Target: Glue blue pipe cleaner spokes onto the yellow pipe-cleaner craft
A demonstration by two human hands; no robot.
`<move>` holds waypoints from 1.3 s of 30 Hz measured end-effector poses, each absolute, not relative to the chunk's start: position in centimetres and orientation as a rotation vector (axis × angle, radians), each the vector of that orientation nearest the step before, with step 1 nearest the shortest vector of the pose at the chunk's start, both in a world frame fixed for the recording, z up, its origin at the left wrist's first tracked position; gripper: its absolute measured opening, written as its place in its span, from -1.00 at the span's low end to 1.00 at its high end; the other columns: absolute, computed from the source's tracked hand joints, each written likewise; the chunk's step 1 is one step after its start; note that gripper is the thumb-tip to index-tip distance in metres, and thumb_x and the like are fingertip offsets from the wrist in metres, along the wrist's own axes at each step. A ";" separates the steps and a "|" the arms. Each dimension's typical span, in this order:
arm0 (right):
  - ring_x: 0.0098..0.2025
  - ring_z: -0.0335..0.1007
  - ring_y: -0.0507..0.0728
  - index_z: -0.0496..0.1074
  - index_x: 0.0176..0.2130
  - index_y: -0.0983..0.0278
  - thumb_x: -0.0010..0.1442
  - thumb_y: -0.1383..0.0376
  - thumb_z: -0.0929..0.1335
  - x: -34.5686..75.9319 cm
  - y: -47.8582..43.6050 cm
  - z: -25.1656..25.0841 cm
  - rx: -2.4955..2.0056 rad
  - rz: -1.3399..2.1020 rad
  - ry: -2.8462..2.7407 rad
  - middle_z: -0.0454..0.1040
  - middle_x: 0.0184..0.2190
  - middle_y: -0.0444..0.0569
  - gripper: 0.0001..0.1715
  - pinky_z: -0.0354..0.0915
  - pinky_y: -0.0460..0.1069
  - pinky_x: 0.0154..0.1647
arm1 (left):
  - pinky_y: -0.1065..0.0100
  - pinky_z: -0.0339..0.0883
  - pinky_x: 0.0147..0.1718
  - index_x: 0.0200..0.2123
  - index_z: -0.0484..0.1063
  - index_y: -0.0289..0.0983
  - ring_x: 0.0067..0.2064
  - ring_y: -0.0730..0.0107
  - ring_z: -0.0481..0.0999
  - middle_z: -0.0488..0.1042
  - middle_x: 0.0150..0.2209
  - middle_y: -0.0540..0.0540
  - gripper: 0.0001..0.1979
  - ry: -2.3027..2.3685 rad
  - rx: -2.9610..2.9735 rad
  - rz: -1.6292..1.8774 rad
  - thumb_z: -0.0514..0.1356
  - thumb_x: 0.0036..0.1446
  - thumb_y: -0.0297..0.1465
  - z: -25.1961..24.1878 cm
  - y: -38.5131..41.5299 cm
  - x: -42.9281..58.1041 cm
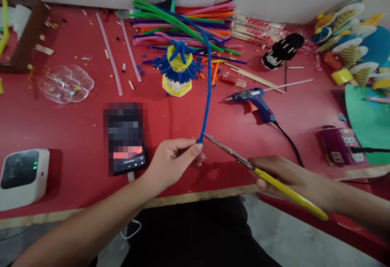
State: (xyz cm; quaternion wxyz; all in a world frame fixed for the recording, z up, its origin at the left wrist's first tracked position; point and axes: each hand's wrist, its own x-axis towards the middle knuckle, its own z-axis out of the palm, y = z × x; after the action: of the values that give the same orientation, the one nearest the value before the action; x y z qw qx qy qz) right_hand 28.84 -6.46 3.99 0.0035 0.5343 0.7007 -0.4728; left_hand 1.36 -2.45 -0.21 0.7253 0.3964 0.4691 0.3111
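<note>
A long blue pipe cleaner rises in a curve from my left hand, whose thumb and fingers pinch its lower end. In my right hand is a pair of scissors with yellow handles. The scissor tips lie at the pipe cleaner, just above the left fingertips; whether the blades are parted there is hard to see. Beyond the hands stands a small blue and yellow pagoda-like model made of pipe cleaners and sticks, on a yellow-edged base.
Bundled coloured pipe cleaners lie at the back. A blue glue gun with a cord rests to the right, near a purple power socket. On the left are a phone, a white device and a clear flower-shaped tray.
</note>
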 end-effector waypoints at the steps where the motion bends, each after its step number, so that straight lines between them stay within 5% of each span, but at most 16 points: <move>1: -0.53 0.31 0.10 0.34 -0.48 0.18 0.30 -0.39 0.15 28.9 -6.3 4.0 1.662 -1.494 2.173 0.40 -0.55 -0.06 -0.20 0.22 -0.01 -0.58 | 0.37 0.54 -0.33 -0.47 0.67 -0.20 -0.44 0.39 0.61 0.65 -0.49 -0.02 -0.84 1.038 0.875 0.688 0.38 0.16 -0.34 -0.1 -2.4 1.4; 20: -0.50 0.27 0.06 0.32 -0.48 0.21 0.25 -0.37 0.28 29.5 -6.0 2.9 1.619 -1.334 2.131 0.42 -0.53 -0.10 -0.25 0.19 -0.02 -0.49 | 0.40 0.45 -0.40 -0.54 0.64 -0.20 -0.48 0.39 0.56 0.62 -0.53 -0.07 -0.74 1.054 1.021 0.605 0.30 0.21 -0.34 0.0 -2.4 1.3; 30: -0.59 0.02 -0.01 0.24 -0.61 0.21 0.21 -0.43 0.27 28.6 -5.3 2.2 1.703 -1.355 2.220 0.16 -0.66 -0.22 -0.15 0.05 -0.06 -0.57 | 0.37 0.55 -0.32 -0.48 0.66 -0.24 -0.45 0.40 0.62 0.66 -0.47 -0.08 -0.76 1.049 0.904 0.599 0.37 0.21 -0.28 -0.3 -2.3 0.9; 34: -0.56 0.31 0.09 0.36 -0.52 0.18 0.22 -0.30 0.35 30.5 -5.1 1.3 1.787 -0.948 2.336 0.38 -0.61 -0.13 -0.33 0.20 -0.02 -0.54 | 0.34 0.61 -0.24 -0.36 0.70 -0.24 -0.38 0.39 0.66 0.69 -0.40 -0.08 -0.82 1.029 0.725 0.696 0.44 0.17 -0.24 -0.7 -2.5 1.1; 39: -0.27 0.63 0.28 0.53 -0.11 0.24 0.31 0.05 0.34 33.4 -4.6 0.8 1.566 -0.355 2.712 0.66 -0.25 0.11 -0.64 0.48 0.11 -0.33 | 0.39 0.62 -0.25 -0.31 0.71 -0.22 -0.31 0.38 0.69 0.73 -0.32 -0.08 -0.74 0.967 0.549 0.821 0.51 0.08 -0.15 -1.1 -2.6 1.2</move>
State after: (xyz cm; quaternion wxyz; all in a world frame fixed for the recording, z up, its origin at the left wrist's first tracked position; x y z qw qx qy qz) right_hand 33.37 -4.57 0.83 -0.0052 0.4967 0.8605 -0.1128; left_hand 1.20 -2.59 -1.08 0.7705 0.2531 0.4460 0.3787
